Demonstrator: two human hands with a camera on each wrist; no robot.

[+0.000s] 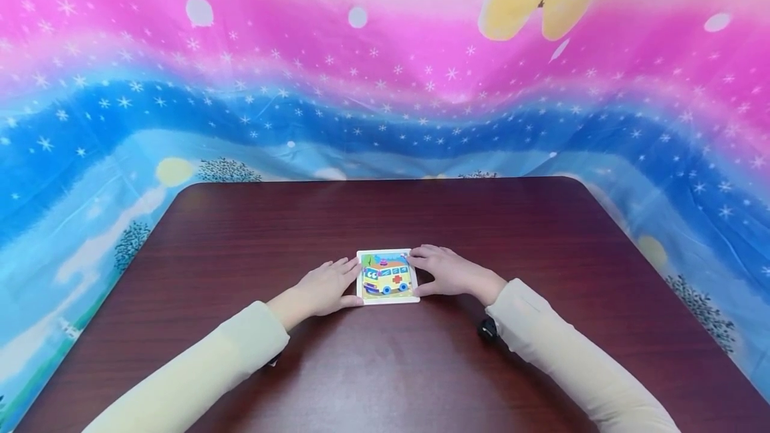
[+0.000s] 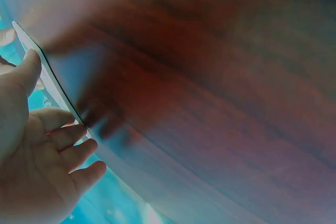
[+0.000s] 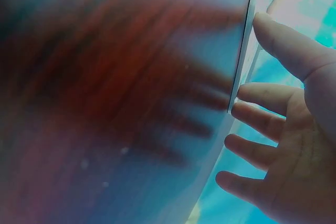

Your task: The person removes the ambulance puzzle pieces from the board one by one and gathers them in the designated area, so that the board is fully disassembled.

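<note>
A small square picture board [image 1: 388, 279] with a white frame lies flat on the dark wooden table [image 1: 385, 366]. Its picture is a yellow cartoon ambulance with eyes and a red cross. On the board's left edge rest the thumb and fingertips of my left hand [image 1: 325, 288], fairly straight. My right hand [image 1: 451, 272] touches the opposite edge, thumb near the close corner and fingers towards the far one. From the left wrist, the thin side of the board [image 2: 52, 80] shows beside the thumb and fingers. The right wrist view also has the board's edge [image 3: 245, 51] against the fingertips.
A colourful cloth [image 1: 385, 85] with snowflakes hangs behind and along both sides of the table. The table's far edge [image 1: 385, 181] has rounded corners. A black device [image 1: 487, 329] sits under the right wrist.
</note>
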